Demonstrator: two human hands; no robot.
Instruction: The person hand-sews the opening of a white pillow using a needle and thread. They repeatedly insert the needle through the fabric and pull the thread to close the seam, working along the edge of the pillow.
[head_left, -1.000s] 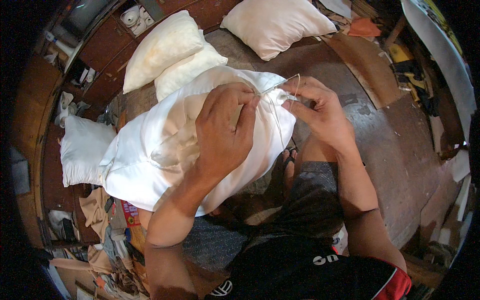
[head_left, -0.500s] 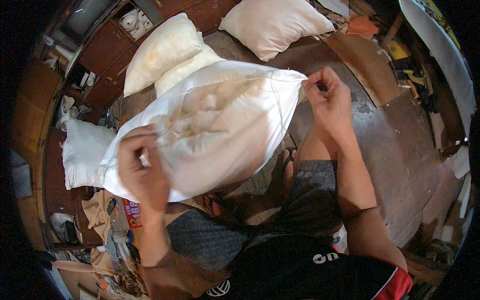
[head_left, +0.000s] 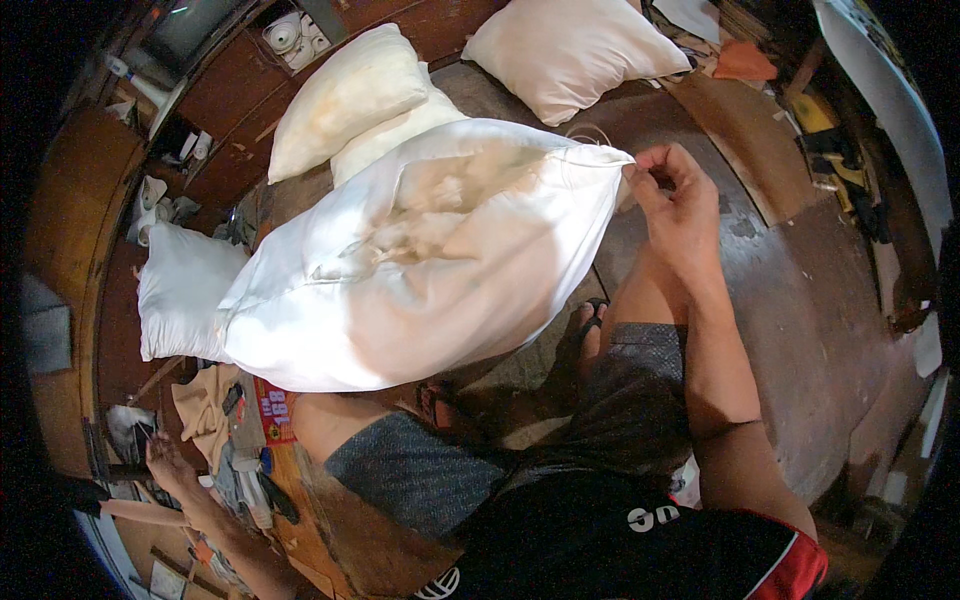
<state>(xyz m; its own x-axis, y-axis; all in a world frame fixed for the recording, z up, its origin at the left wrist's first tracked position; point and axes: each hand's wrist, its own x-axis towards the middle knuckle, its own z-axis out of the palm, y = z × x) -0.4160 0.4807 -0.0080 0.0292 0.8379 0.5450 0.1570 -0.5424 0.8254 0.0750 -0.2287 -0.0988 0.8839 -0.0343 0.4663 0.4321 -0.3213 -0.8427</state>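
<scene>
One white cover point(head_left: 440, 315) with pale filling point(head_left: 425, 215), corner point(head_left: 612, 158) in pinching right hand point(head_left: 682, 205), grip of distant left hand point(head_left: 172, 464) unclear.

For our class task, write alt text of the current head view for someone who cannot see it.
A person's right hand pinches the corner of a large white fabric pillow, its pale fluffy stuffing showing. The left hand is apart from it, at lower left. Other cream and white fabric pillows lie nearby.

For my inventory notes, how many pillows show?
5: large pillow at the right hand; upper pillow overlapping lower pillow beyond; far pillow, top centre; left pillow. Others may be hidden.
</scene>
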